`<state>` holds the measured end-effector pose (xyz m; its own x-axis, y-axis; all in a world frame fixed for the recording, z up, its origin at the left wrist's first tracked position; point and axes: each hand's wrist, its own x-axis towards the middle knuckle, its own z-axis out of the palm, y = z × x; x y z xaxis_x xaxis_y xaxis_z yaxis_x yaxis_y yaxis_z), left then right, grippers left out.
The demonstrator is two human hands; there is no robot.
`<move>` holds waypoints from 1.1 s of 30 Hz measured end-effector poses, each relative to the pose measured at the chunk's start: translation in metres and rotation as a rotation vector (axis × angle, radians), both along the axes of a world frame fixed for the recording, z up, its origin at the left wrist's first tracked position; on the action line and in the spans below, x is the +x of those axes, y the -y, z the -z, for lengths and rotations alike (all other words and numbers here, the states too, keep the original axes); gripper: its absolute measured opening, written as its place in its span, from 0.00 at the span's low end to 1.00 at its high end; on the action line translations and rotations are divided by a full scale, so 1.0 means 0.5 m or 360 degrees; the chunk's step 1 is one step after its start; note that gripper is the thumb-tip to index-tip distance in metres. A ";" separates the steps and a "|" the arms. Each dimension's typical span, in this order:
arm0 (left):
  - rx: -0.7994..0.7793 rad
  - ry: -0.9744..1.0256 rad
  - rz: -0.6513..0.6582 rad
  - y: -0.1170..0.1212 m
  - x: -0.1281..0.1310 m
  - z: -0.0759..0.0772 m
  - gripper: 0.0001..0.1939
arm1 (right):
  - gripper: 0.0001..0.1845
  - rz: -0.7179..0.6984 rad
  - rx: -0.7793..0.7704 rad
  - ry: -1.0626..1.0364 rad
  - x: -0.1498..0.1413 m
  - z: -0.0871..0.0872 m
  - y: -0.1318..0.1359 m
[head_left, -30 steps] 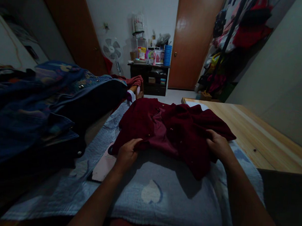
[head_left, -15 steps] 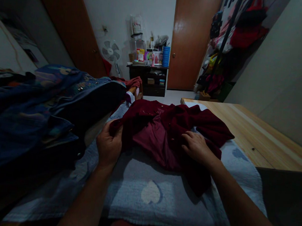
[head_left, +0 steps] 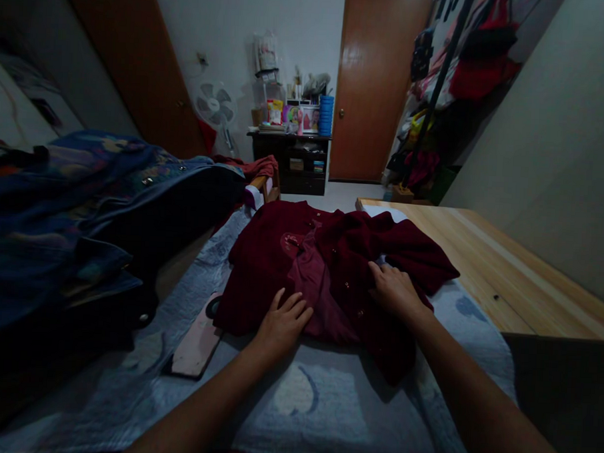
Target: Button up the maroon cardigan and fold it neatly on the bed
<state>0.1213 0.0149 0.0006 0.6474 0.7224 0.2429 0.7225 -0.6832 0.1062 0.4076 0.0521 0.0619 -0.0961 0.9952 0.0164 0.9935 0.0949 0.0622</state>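
A dark red buttoned jacket (head_left: 260, 271) lies spread on a blue-grey cloth with pale heart shapes (head_left: 174, 394). Its front is partly apart, so the smoother pinkish-red lining (head_left: 319, 287) shows, and a small embroidered patch sits on the left panel. My left hand (head_left: 284, 322) rests flat with spread fingers at the lower edge of that panel. On the right panel lies my right hand (head_left: 395, 294), thumb and fingers apart, touching the fabric. Left of the jacket is a long, flat, pale pink object (head_left: 197, 345) with a dark round part, partly covered by the jacket.
Blue denim clothing (head_left: 97, 211) with a dark inside is heaped on the left. A light wooden board (head_left: 480, 261) extends to the right. Farther back stand a white fan (head_left: 216, 106), a dark cabinet (head_left: 265, 161) with items on top, and hanging bags (head_left: 483, 74).
My left hand has let go of the left panel, which now lies flat, and has moved right to its lower edge. The pink object has come into sight. My right hand has hardly moved.
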 end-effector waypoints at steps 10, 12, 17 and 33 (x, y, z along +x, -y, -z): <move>0.0116 0.0099 0.0004 -0.042 0.017 -0.096 0.12 | 0.23 -0.0422 0.0241 -0.0415 -0.126 -0.007 0.040; 0.0184 0.0118 0.0001 -0.045 0.011 -0.128 0.12 | 0.23 -0.0463 0.0167 -0.0499 -0.148 0.009 0.045; -0.0078 0.0048 0.0054 -0.024 -0.015 -0.152 0.14 | 0.22 -0.0417 -0.0021 -0.0520 -0.167 0.067 0.044; 0.0186 0.0190 -0.0375 0.001 -0.141 -0.058 0.22 | 0.20 -0.0236 0.0073 -0.0563 -0.191 0.122 0.056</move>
<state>0.0508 0.0145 0.0294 0.4267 0.8121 0.3980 0.8500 -0.5104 0.1304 0.3123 0.0242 0.0008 -0.2194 0.9684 0.1185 0.9301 0.2442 -0.2744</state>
